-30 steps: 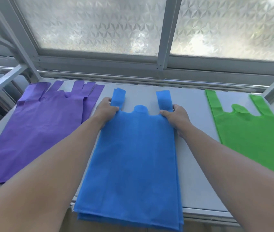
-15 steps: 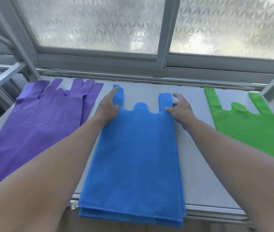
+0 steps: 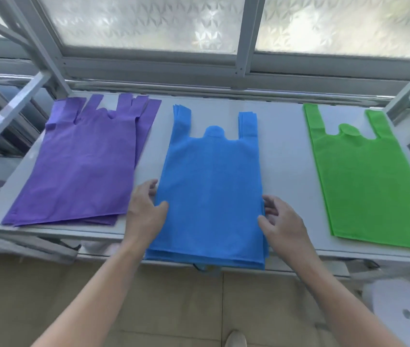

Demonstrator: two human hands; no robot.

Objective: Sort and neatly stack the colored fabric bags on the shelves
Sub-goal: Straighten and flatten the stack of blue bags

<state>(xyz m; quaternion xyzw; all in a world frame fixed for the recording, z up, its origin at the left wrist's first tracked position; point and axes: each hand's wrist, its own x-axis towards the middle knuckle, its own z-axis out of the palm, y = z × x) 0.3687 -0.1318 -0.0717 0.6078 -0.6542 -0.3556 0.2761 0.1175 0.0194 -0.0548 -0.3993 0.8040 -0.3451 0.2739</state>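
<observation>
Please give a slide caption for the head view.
Left hand and right hand touch the blue stack at its sides, between purple stack and green bags on the shelf.

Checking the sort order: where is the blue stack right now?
In the head view, the blue stack lies mid-shelf, between the purple stack on its left and the green bag on its right.

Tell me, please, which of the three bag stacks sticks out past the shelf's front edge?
The blue stack in the middle: its near end overhangs the shelf, while the purple stack and green stack stop short of the edge.
</observation>
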